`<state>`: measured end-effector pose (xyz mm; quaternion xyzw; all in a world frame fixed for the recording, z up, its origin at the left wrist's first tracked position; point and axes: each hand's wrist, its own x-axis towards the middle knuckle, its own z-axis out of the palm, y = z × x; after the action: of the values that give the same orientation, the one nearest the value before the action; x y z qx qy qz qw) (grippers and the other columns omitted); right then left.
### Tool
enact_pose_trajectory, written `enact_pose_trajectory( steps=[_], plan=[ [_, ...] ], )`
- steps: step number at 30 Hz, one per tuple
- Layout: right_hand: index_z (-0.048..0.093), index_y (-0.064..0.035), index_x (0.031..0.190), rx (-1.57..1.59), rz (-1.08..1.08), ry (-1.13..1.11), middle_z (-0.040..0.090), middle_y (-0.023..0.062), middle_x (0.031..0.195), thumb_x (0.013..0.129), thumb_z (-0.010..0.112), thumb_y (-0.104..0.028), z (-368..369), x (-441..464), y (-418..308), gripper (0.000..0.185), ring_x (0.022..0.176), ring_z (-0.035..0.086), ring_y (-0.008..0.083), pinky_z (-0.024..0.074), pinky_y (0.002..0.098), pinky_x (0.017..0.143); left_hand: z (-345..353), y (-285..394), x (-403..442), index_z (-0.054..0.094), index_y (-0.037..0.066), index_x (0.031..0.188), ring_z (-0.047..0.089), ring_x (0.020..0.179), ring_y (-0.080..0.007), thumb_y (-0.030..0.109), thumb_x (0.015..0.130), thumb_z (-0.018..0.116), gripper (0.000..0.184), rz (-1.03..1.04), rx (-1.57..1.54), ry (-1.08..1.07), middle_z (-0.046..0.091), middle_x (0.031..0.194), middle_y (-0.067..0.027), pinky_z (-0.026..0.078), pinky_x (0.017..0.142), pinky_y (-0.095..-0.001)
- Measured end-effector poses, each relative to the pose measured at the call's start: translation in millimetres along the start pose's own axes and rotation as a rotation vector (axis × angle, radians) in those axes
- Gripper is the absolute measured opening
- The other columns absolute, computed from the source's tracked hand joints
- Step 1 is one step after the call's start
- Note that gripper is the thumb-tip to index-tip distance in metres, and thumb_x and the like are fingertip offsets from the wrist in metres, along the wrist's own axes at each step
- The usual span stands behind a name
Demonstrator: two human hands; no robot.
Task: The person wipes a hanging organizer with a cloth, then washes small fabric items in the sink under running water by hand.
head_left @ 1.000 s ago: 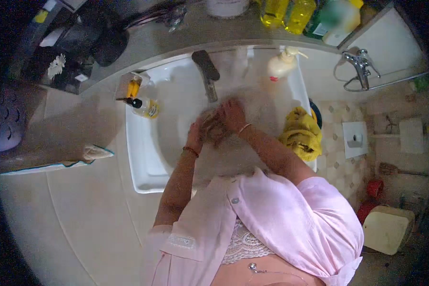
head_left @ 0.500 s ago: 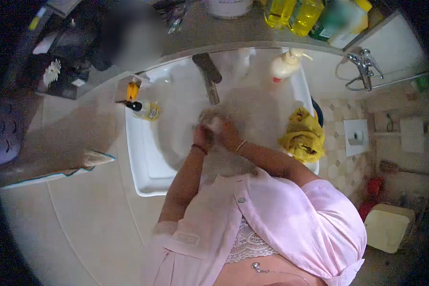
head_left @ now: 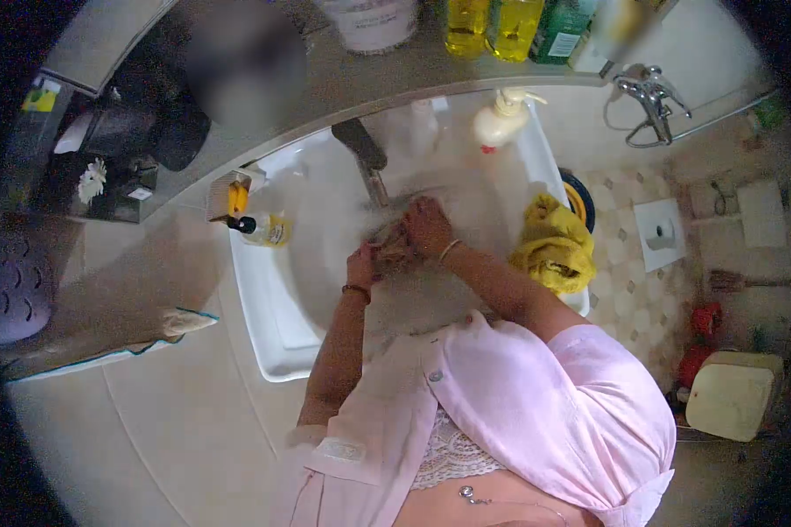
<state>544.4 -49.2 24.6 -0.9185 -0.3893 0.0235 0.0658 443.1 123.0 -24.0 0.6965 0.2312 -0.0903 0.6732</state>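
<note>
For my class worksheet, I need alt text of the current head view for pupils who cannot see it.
A person's left hand and right hand are at a blurred brownish item in a white sink, near the faucet. A yellow cloth lies over the sink's right edge, and a cream pump bottle stands near its far right corner.

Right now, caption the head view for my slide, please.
Left hand and right hand at a blurred brownish item over a white washbasin, near the faucet, yellow towel draped at right.
</note>
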Motion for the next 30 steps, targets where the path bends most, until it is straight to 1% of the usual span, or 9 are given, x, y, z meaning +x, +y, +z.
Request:
enact_pose_trajectory(
  steps=[4,6,10,20,21,24,26,28,30],
  plan=[
    [0.058,-0.003,0.096,-0.102,-0.087,0.501,0.056,0.0207,0.101,0.078,0.05,-0.027,2,-23,1,0.031,0.09,0.055,0.0331,0.042,0.0435,0.083,-5,-39,31,0.022,0.004,0.133,0.028,0.123,-0.0316,0.049,0.075,0.055,0.08,-0.029,1.116,0.056,0.032,0.133,-0.0161,0.029,0.098,-0.0455],
    [0.057,-0.0042,0.104,0.355,-0.171,-0.326,0.059,0.0214,0.092,0.078,0.051,-0.028,-29,-22,8,0.035,0.087,0.057,0.0335,0.0408,0.0466,0.084,30,-21,11,0.016,0.005,0.136,0.018,0.128,-0.0354,0.054,0.068,0.06,0.094,0.22,1.32,0.066,0.024,0.137,-0.0154,0.022,0.1,-0.0508],
    [0.052,-0.004,0.11,0.166,-0.041,-0.141,0.057,0.0205,0.097,0.079,0.05,-0.027,20,-27,19,0.039,0.09,0.055,0.0338,0.0404,0.0466,0.085,59,42,-49,0.028,0.015,0.134,0.014,0.128,-0.0385,0.047,0.079,0.046,0.066,0.508,1.652,-0.122,0.018,0.14,-0.0146,0.012,0.102,-0.057],
    [0.043,-0.0057,0.122,0.441,-0.165,0.147,0.055,0.0164,0.107,0.077,0.053,-0.03,6,-15,-4,0.052,0.097,0.052,0.0329,0.0393,0.0454,0.086,11,-91,86,0.02,0.009,0.136,0.026,0.126,-0.0268,0.027,0.08,0.053,0.067,1.318,0.998,-0.098,0.022,0.14,-0.0086,0.014,0.107,-0.0386],
    [0.043,-0.0069,0.122,0.548,-0.182,0.237,0.055,0.0153,0.106,0.076,0.054,-0.032,2,-13,-11,0.054,0.097,0.052,0.0322,0.0392,0.0448,0.086,6,-82,77,0.024,0.009,0.134,0.027,0.126,-0.027,0.026,0.078,0.057,0.067,0.878,0.8,-0.119,0.026,0.138,-0.0099,0.015,0.107,-0.0396],
    [0.044,-0.0082,0.119,0.656,-0.202,0.33,0.056,0.0137,0.104,0.074,0.056,-0.035,-5,-17,-16,0.054,0.096,0.052,0.0311,0.0395,0.0443,0.085,-13,0,43,0.035,0.016,0.13,0.044,0.114,-0.0269,0.027,0.085,0.045,0.048,1.008,1.476,-0.045,0.043,0.127,-0.0122,0.029,0.099,-0.0396],
    [0.047,-0.0085,0.114,0.632,-0.133,0.294,0.057,0.013,0.1,0.073,0.056,-0.038,-7,-22,-3,0.051,0.093,0.053,0.0304,0.0403,0.0445,0.083,45,105,-34,0.041,0.009,0.115,0.049,0.106,-0.0225,0.02,0.076,0.061,0.045,0.335,0.043,-0.246,0.05,0.116,-0.01,0.039,0.093,-0.0386],
    [0.049,-0.0089,0.108,0.604,-0.049,0.261,0.058,0.0123,0.096,0.073,0.056,-0.041,-7,-29,4,0.048,0.09,0.054,0.0297,0.0411,0.0446,0.08,56,120,-53,0.042,0.007,0.115,0.054,0.095,-0.02,0.018,0.08,0.056,0.039,0.462,0.131,-0.228,0.052,0.109,-0.0089,0.048,0.08,-0.0329],
    [0.051,-0.0092,0.103,0.568,0.041,0.244,0.059,0.0115,0.092,0.072,0.056,-0.044,-7,-34,1,0.046,0.087,0.055,0.0291,0.0419,0.0448,0.078,40,62,4,0.045,0.005,0.112,0.055,0.091,-0.0189,0.017,0.079,0.056,0.037,0.999,1.089,-0.158,0.053,0.107,-0.0078,0.048,0.078,-0.0306]
  ],
)
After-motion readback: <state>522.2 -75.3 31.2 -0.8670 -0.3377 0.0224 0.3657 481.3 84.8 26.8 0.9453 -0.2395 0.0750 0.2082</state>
